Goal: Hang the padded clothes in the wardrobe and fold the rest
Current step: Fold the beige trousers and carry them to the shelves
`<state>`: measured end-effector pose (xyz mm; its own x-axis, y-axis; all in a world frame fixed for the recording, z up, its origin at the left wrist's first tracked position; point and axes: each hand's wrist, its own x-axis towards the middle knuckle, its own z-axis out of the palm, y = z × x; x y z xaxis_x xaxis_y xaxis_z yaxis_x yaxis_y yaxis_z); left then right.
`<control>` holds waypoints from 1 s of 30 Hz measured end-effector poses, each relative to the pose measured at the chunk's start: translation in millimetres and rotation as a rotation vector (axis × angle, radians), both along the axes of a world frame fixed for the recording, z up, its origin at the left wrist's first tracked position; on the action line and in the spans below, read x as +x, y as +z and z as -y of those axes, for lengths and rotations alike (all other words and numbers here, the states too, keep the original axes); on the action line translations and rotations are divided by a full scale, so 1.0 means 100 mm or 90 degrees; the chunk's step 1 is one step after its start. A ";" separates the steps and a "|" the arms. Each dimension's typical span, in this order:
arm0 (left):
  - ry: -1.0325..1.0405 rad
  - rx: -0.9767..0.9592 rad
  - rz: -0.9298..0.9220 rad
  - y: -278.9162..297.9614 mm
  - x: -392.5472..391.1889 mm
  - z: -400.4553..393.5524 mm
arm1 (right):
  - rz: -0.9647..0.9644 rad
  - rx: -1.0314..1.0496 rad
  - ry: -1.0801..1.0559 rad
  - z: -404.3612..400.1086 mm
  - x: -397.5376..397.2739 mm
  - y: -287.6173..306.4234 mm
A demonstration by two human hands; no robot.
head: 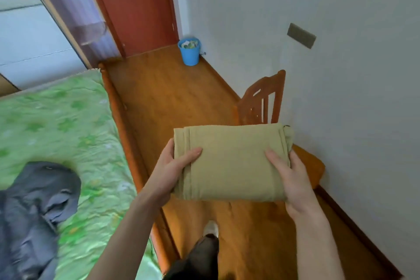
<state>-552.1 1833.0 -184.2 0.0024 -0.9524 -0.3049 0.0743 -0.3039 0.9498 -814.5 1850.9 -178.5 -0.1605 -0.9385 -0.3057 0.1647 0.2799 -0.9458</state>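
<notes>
I held the folded cloth [231,161] level above the chair [261,104], my left hand [172,170] and right hand [293,177] gripping opposite edges, thumbs on top, so the folds stayed flat.

bed [68,120] left | chair [261,102] right | bin [190,52] behind by door [136,7]
</notes>
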 end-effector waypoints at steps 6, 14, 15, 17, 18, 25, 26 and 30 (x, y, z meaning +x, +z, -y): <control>0.126 -0.006 -0.001 -0.04 0.40 0.57 | -0.011 -0.007 0.112 1.08 0.42 -0.04; 0.285 -0.028 -0.017 0.10 1.33 1.77 | -0.032 -0.035 0.269 2.82 1.49 0.13; 0.294 -0.033 -0.033 0.14 1.43 1.94 | -0.036 -0.043 0.289 3.04 1.61 0.19; 0.306 -0.049 -0.050 0.22 1.62 2.30 | -0.042 -0.065 0.307 3.46 1.86 0.31; 0.310 -0.060 -0.049 0.26 1.71 2.47 | -0.043 -0.076 0.310 3.65 1.96 0.36; 0.332 -0.055 -0.040 0.25 2.11 3.37 | -0.044 -0.078 0.328 4.65 2.36 0.36; 0.335 -0.049 -0.040 0.22 2.14 3.49 | -0.044 -0.074 0.332 4.79 2.41 0.33; 0.364 -0.027 -0.040 0.07 2.33 4.01 | -0.033 -0.054 0.362 5.42 2.67 0.19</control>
